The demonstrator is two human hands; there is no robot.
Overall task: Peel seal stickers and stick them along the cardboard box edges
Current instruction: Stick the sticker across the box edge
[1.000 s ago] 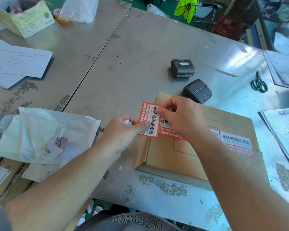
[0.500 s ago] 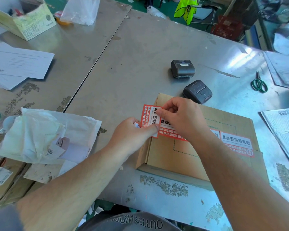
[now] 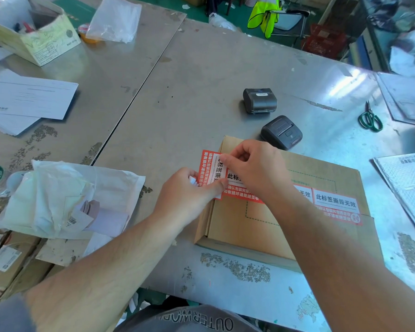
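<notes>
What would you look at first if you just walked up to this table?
Probably the bright red sticker in the middle, which the left hand and right hand pinch at the left edge of the cardboard box. After that, the black printer on the metal table right behind the box, and the green scissors at the far right.

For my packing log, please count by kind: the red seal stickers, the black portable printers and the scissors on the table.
Red seal stickers: 3 (one held, two on the cardboard box)
Black portable printers: 2
Green-handled scissors: 1
Total: 6
</notes>
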